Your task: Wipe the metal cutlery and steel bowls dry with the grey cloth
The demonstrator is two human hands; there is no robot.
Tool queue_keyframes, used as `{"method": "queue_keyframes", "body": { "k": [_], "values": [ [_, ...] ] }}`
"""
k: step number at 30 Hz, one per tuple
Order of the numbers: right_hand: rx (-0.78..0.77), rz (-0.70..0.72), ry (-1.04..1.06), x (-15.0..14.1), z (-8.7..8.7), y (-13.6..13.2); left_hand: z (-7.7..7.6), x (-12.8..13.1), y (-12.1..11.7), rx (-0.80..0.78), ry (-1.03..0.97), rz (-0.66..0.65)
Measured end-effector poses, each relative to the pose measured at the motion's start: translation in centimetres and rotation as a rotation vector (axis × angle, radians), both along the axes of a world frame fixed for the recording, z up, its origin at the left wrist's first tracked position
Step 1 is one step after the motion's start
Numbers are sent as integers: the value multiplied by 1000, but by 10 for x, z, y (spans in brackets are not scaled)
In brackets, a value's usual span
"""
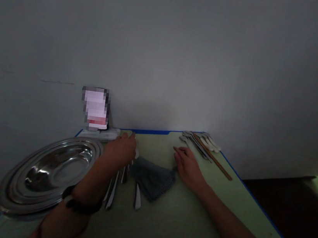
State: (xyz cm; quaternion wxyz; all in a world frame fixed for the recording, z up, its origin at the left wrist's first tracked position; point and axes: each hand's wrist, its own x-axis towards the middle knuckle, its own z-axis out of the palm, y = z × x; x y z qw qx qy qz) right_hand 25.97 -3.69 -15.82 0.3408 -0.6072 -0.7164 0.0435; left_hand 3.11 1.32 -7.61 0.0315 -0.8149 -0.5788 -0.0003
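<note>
My left hand (122,148) is above the far end of a group of metal cutlery, its fingers curled down. What is between its fingertips, if anything, is hidden. Several metal handles (112,191) stick out below that hand, and another metal handle (137,197) pokes out from under a grey-blue cloth (153,176). The cloth lies crumpled between my two hands. To its right, my right hand (188,169) is low over the table with the index finger stretched out. Its lower fingers are beside the cloth's right corner; whether they touch it I cannot tell.
Large stacked metal dishes (61,168) take up the left side of the pale green table (179,231). Behind them a phone (96,107) leans on the wall above a white object (98,133). Metal spoons (199,145), brown chopsticks (215,159) and white spoons (211,142) lie at the back right.
</note>
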Motion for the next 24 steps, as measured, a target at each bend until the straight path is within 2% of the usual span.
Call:
{"method": "queue_keyframes", "body": {
  "k": [3,8,13,24],
  "values": [
    [-45,175,159,-13,2,-9,-4,-5,3,-78,22,24],
    [-92,357,22,-20,6,-20,-21,8,0,-97,25,28],
    [-143,341,-141,-24,-2,-21,-32,23,-8,-40,32,91],
    [-53,273,-108,-26,-9,-16,-42,18,8,-71,1,168]
  ]
}}
